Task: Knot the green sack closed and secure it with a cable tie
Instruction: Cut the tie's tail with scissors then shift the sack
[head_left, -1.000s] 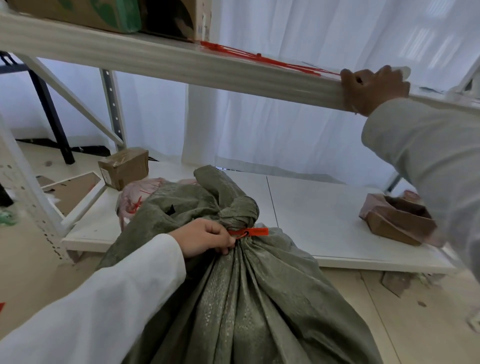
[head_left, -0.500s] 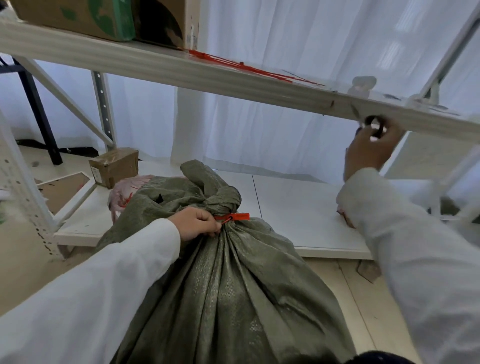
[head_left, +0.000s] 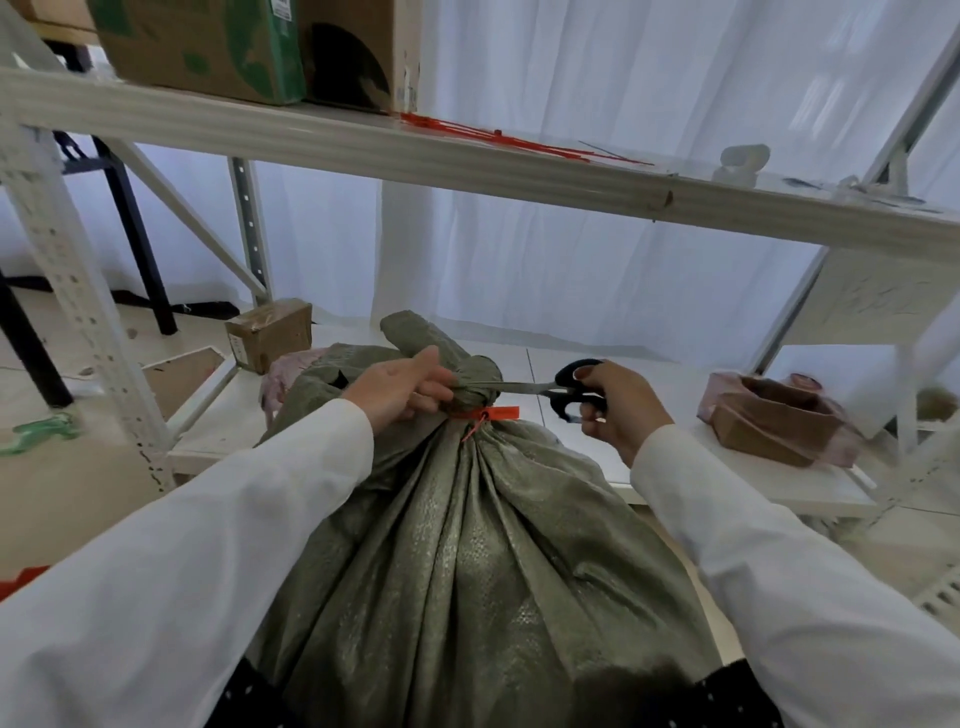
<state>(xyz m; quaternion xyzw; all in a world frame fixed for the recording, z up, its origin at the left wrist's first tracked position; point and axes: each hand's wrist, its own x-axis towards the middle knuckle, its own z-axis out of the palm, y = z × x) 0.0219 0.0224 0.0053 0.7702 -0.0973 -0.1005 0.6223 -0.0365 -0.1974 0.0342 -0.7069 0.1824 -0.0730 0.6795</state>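
Observation:
The green sack (head_left: 467, 561) stands in front of me, its neck twisted into a knot (head_left: 475, 384). A red cable tie (head_left: 493, 414) circles the neck just below the knot, its tag end pointing right and a short tail hanging down. My left hand (head_left: 400, 389) grips the sack's neck on the left of the knot. My right hand (head_left: 608, 405) holds black-handled scissors (head_left: 550, 387), whose blades point left and lie across the knot, just above the tie.
A white shelf board (head_left: 571, 176) runs overhead with spare red cable ties (head_left: 498, 139) and cardboard boxes (head_left: 249, 47) on it. The lower shelf (head_left: 649, 447) carries a small brown box (head_left: 270, 332) at left and a brown tape roll (head_left: 774, 415) at right. Rack uprights stand on both sides.
My right hand came down from the upper shelf holding the scissors and brought them to the knot. My left hand stayed on the sack's neck. The view tilted up slightly.

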